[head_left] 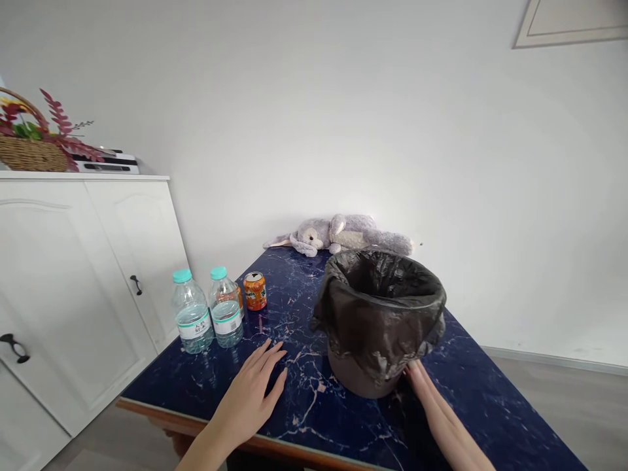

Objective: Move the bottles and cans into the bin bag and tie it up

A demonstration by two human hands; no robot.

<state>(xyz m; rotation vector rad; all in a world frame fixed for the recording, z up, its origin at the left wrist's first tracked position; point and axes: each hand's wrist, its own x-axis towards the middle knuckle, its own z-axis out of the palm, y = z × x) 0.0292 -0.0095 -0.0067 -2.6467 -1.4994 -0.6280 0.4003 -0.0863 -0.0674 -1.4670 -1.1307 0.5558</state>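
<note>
Two clear plastic bottles with turquoise caps and white labels [193, 317] stood upright, side by side, on the left part of the dark blue, marble-patterned worktop [299, 412]. Both caps were on; how much liquid was inside, I could not tell with certainty. One orange metal can with printed letters [256, 292] stood just behind them, and a second orange can [240, 299] was partly hidden by the nearer-right bottle.

Nearer the right side, a dark round plastic bin [360, 379] stood upright on the worktop, lined with a black plastic bag [383, 330], which was folded outward over its rim. The bottom inside was not visible, so its content could not be told.

Of the hands, the left hand [252, 389] was palm down, fingers loosely spread, with nothing held, near the bottles. The right hand [416, 376] was at the bin's lower right side, its fingertips hidden under the bag's edge; its grip I could not tell.
</note>
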